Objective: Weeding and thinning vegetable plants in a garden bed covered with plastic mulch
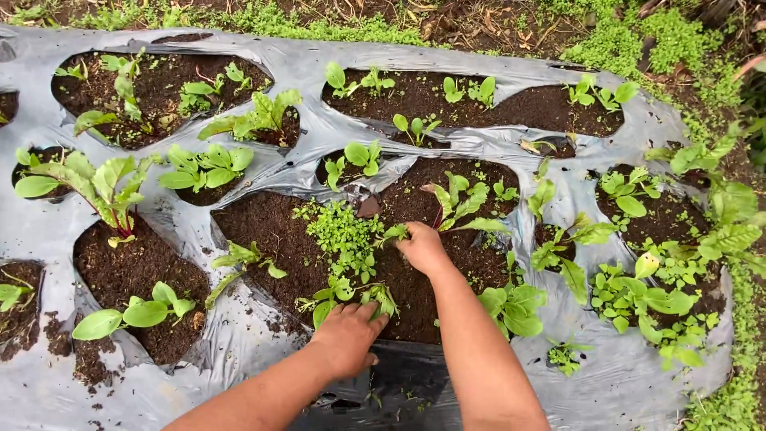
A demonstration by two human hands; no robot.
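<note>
the left hand (pixel 347 339) rests knuckles-up at the near edge of the large central opening in the crinkled grey plastic mulch sheet (pixel 263 327), its fingers curled down into a low tuft of small green weeds (pixel 375 297) — it looks clenched on the stems, though the fingertips are hidden in the leaves. the right hand (pixel 423 247) lies further into the same opening, fingers closed around a sprig at the right edge of the dense clump of tiny-leaved weeds (pixel 345 235), pinching it close to the dark moist soil (pixel 271 231).

just beyond the right hand stands a red-stemmed seedling with long pale green leaves (pixel 456 203), very near the gripped sprig. left of the opening, in its own hole, grows a taller red-stemmed plant with broad leaves (pixel 100 187); more leafy seedlings sit in the holes beyond and to the right of the opening.

as a judgement, the pulling goes best with the grip kept low, at the base where stems meet soil, and a slow straight lift so roots come out whole — a snatch higher up would likely snap the tops. the right hand seems to need most care, since the red-stemmed seedling's roots may be loosened by anything tugged beside it.
</note>
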